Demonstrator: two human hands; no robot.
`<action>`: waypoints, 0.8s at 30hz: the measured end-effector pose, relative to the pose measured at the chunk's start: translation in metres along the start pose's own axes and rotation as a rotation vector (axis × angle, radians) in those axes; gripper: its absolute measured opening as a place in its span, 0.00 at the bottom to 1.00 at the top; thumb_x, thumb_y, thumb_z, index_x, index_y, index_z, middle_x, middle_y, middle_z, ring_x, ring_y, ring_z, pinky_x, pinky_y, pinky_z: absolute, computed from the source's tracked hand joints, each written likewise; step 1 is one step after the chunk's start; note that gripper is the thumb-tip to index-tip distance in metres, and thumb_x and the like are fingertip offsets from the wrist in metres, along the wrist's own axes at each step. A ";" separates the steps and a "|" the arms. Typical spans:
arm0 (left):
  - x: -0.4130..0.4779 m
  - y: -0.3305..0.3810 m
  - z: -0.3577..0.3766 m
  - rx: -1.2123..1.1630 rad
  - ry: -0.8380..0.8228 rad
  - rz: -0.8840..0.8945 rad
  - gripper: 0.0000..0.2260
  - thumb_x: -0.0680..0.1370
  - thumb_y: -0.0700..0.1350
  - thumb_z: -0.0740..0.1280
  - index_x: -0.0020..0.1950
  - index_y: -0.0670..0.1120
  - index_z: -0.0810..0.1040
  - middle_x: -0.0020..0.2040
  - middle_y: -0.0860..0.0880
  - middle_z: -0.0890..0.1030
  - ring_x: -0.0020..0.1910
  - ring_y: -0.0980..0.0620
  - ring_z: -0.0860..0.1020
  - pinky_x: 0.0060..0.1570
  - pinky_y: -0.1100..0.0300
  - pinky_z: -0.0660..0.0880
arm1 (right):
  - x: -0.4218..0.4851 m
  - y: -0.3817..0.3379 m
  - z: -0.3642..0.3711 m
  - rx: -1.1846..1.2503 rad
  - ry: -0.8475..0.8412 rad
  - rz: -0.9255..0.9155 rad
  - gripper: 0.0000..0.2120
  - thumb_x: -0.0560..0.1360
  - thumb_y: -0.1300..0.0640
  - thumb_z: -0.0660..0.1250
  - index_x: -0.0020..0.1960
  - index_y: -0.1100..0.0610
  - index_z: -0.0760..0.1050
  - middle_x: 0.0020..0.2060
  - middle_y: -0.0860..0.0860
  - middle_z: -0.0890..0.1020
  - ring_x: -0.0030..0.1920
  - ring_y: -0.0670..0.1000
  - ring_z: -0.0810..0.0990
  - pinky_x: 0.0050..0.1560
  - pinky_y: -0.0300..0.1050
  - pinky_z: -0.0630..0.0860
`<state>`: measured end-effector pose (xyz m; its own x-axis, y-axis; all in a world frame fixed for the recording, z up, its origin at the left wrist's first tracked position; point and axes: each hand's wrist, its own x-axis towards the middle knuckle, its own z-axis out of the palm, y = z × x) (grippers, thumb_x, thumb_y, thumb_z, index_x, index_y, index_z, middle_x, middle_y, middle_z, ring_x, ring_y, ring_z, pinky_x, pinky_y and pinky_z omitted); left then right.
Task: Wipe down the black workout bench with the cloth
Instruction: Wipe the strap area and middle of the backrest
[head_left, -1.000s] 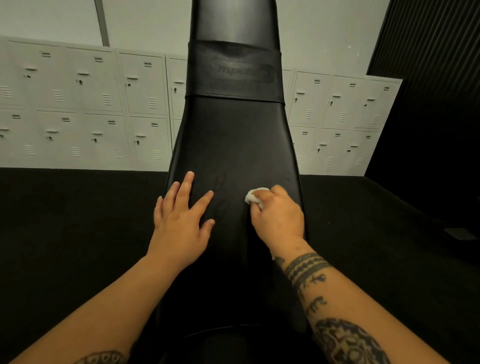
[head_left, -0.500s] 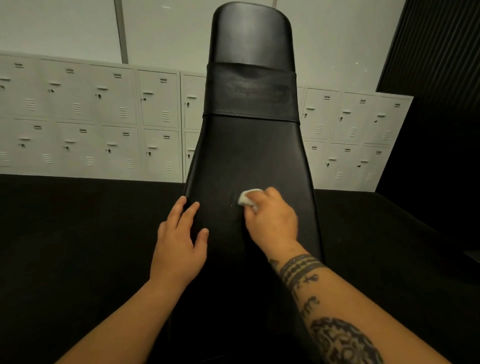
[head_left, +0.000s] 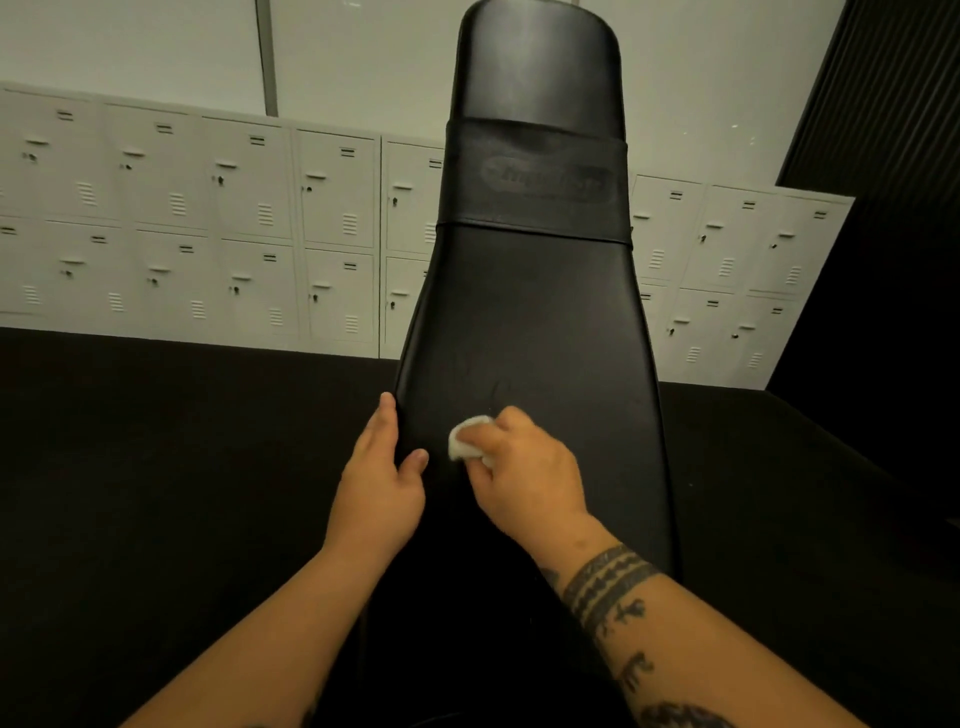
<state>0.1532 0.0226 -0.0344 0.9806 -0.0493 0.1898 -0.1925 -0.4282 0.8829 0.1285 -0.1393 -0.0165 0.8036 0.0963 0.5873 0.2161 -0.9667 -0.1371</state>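
The left hand (head_left: 379, 483) grips the left edge of the black padded workout bench (head_left: 535, 322), thumb on top. Just beside it, the right hand (head_left: 530, 478) pinches a small wadded white cloth (head_left: 465, 441) against the pad. Beyond lies dark floor (head_left: 156, 467), then pale grey metal lockers (head_left: 208, 234), partly hidden by the bench.

Upper pad: bare bench pad (head_left: 535, 322) from the hands up to the logo band (head_left: 535, 182) — open run.
Left edge: left hand (head_left: 382, 478) grips it.
Lower middle: right hand (head_left: 524, 478) holding the cloth (head_left: 467, 441) sits there.
Sides: open dark floor (head_left: 156, 467) — lockers (head_left: 208, 223) well back.
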 end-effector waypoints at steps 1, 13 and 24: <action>0.000 0.000 -0.001 -0.012 0.001 0.003 0.35 0.83 0.46 0.65 0.83 0.60 0.48 0.82 0.56 0.55 0.80 0.52 0.57 0.75 0.50 0.61 | -0.008 -0.001 0.003 -0.018 -0.031 -0.078 0.11 0.73 0.49 0.67 0.55 0.41 0.79 0.43 0.46 0.73 0.39 0.52 0.78 0.33 0.44 0.70; 0.001 -0.007 -0.009 -0.038 -0.028 0.027 0.32 0.83 0.48 0.65 0.82 0.60 0.51 0.81 0.56 0.60 0.78 0.52 0.61 0.74 0.50 0.64 | 0.053 -0.025 0.004 0.067 0.039 0.068 0.12 0.77 0.50 0.64 0.58 0.42 0.79 0.48 0.49 0.73 0.46 0.54 0.77 0.44 0.48 0.75; 0.006 -0.002 -0.026 -0.166 -0.067 -0.120 0.25 0.85 0.42 0.59 0.77 0.67 0.62 0.61 0.62 0.74 0.49 0.54 0.81 0.50 0.51 0.82 | 0.094 -0.031 0.008 0.142 0.110 0.240 0.12 0.79 0.50 0.62 0.60 0.41 0.78 0.50 0.49 0.74 0.49 0.55 0.78 0.46 0.48 0.76</action>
<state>0.1589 0.0470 -0.0238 0.9961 -0.0696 0.0548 -0.0723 -0.2808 0.9571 0.2017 -0.0981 0.0363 0.7780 -0.1648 0.6063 0.1086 -0.9152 -0.3881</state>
